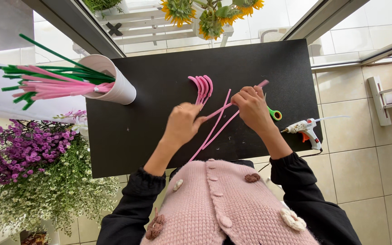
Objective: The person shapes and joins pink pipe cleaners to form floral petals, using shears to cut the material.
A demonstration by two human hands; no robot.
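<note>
Over the black table [159, 136], both hands pinch pink pipe cleaners [214, 129].
Left hand [182, 123] and right hand [252, 106] grip the long stems; bent pink loops [201, 88] lie finished, many cleaners wait in the white cup [114, 84].

Long pink pipe cleaners [215, 128], straight, bunched, running diagonally across the black table, upper ends pinched in both hands. Bent pink pipe cleaner loops [201, 87] lie flat, just beyond.
</note>
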